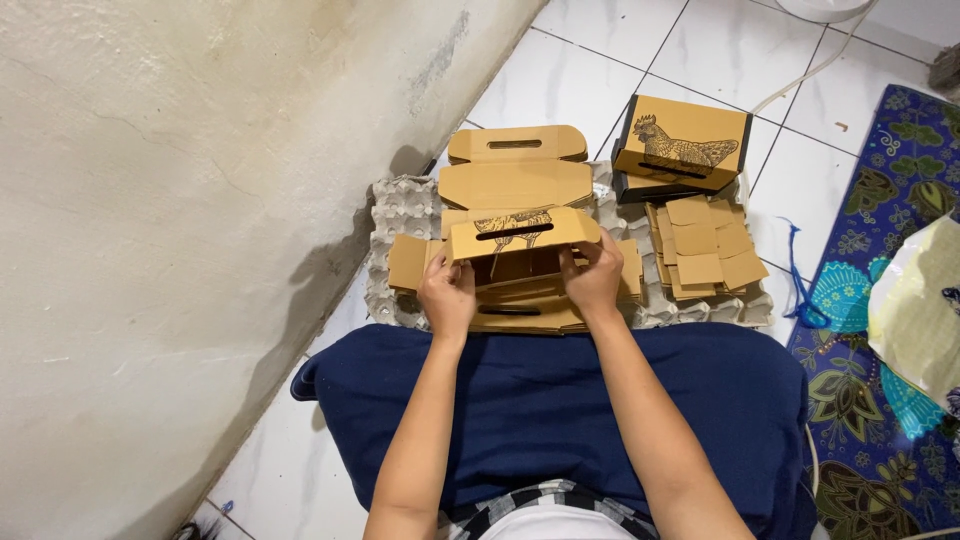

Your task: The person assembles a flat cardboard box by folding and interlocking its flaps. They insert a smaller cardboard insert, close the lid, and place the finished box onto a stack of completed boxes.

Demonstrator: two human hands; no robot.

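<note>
Gripping a half-folded cardboard box (520, 240) from either end, the two hands meet it just past the knees: the left hand (447, 295) is closed on the box's left end, fingers curled over the edge beside a side flap, and the right hand (594, 278) is closed on the right end, thumb and fingers pinching the panel near its upper corner. The box lies straight ahead of the person, its long axis running left to right across the body, so each hand holds its own end and neither is clearly nearer; the raised front panel, with a slot handle and a printed bird drawing, tilts up toward the camera. Under the held box sits a stack of flat cardboard blanks (520, 318), touching or nearly touching it, with a brown flap sticking out at the left. Just beyond, further from the body, another unfolded blank (516, 183) lies open with its slotted flap pointing away. All of this rests on grey egg trays (398, 215) spread over the white tiled floor (620, 60). To the right of the held box, a pile of small cardboard inserts (705, 248) sits near, and behind that stands a finished box (682, 148) with black sides and a rooster picture. A dark blue cloth (560, 410) covers the lap, a rough plastered wall (170, 200) rises on the left, and a patterned blue mat (880, 330) lies well off to the right.
</note>
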